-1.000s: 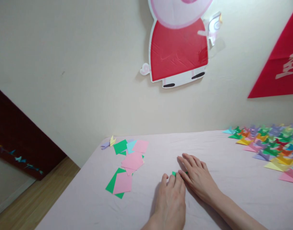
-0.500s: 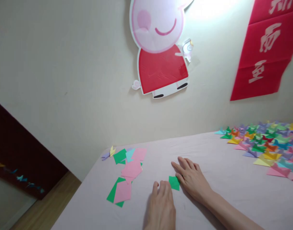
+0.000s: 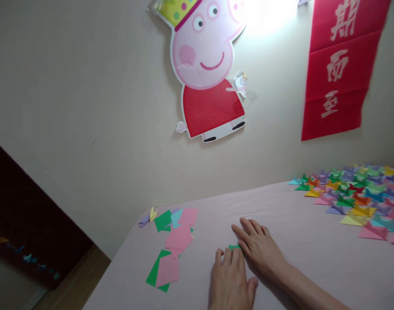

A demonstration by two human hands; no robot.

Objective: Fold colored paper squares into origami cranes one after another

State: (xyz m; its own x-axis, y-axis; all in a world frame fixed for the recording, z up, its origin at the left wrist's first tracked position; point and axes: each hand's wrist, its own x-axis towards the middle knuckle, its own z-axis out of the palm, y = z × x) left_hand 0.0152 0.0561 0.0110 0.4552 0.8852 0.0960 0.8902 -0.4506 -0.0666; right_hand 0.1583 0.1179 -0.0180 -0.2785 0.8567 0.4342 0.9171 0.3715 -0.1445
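A small piece of green paper (image 3: 234,247) lies on the table, mostly hidden beneath my left hand (image 3: 231,275). That hand rests palm down over the paper, its fingers side by side and slightly bent, its thumb out to the right. Just right of it, my right hand (image 3: 260,245) lies flat with fingers stretched; its thumb side touches or nearly touches the paper's edge. Neither hand grips anything that I can make out.
Pink paper sheets (image 3: 167,270) and green paper sheets (image 3: 154,268) lie loosely piled on the left. Many coloured folded paper figures (image 3: 363,210) stand in rows at the right. A folded yellow paper piece (image 3: 152,214) sits at the far left corner, near the wall (image 3: 126,129).
My left hand has moved right and now covers most of the green paper, its thumb showing. My right hand stays nearly in place. The view has tilted up slightly.
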